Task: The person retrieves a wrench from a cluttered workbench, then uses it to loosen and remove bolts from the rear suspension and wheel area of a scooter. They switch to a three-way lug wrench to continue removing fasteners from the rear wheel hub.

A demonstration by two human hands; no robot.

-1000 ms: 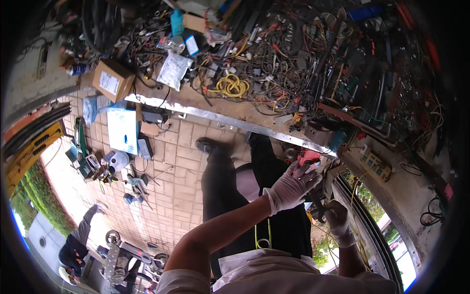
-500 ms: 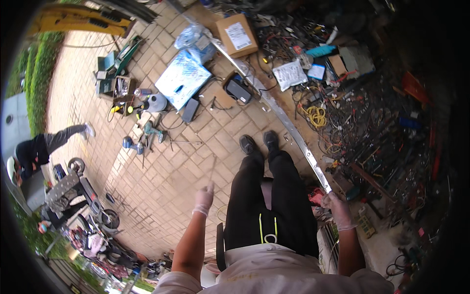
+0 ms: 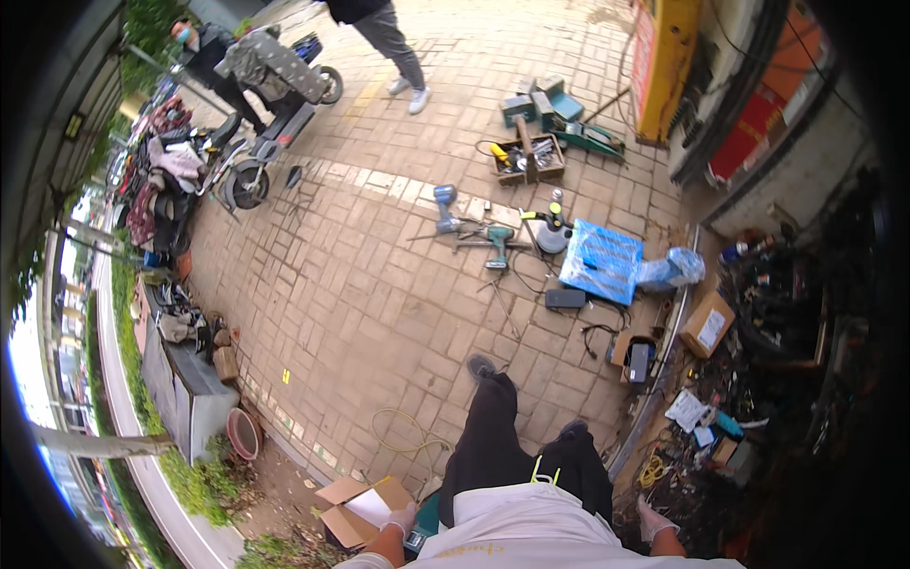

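My left hand, in a thin clear glove, is low in the view beside an open cardboard box with a white sheet inside. Its fingers are small and blurred, so whether they hold anything cannot be made out. A dark green object shows between that hand and my leg. My right hand, gloved too, hangs by my right leg with its fingers stretched out and nothing visible in them. Beyond it lies a coil of yellow cable.
Ahead on the paving lie a green drill, a blue drill, a blue wrapped panel and a wooden tool tray. A metal sill borders the cluttered right side. Two people stand far off near a scooter.
My view has swung left, so the paving tools now lie to the right. Both hands appear lower in the picture; the right one is away from the sill's end.
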